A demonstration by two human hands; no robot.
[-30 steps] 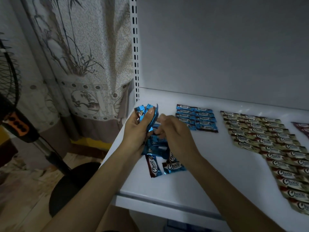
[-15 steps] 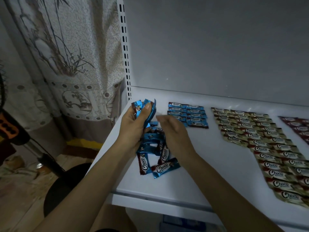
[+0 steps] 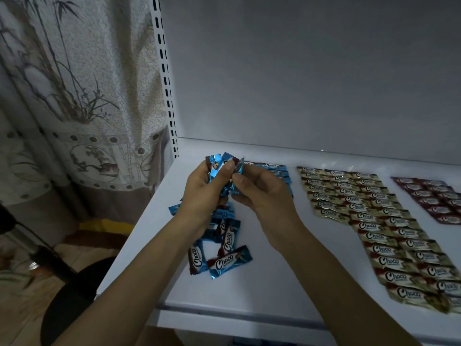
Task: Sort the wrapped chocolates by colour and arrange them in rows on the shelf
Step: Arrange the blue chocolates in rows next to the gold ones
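Roughly upright, blue chocolates (image 3: 216,169) in left hand (image 3: 202,194), right hand (image 3: 265,194) pinching one

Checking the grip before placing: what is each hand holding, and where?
Left hand grips a bunch of blue chocolates around their middles; right hand pinches the rightmost one near its top.

The bunch of wrapped chocolates (image 3: 218,168) gripped in the left hand (image 3: 202,196) and pinched by the right hand (image 3: 264,196) is shiny blue with dark brown ends. The loose chocolates (image 3: 225,258) near the shelf's front-left corner show the same blue and brown, with white "Choco" lettering. Along the back edge lie a blue block (image 3: 275,168), a pale gold block (image 3: 374,221) and, toward the right edge, a dark maroon block (image 3: 434,198). The shelf (image 3: 274,283) is white, its back panel (image 3: 299,71) grey, the upright (image 3: 166,83) white with black slots. The curtain (image 3: 74,96) is cream with grey-brown bamboo, round medallions and a brown band.
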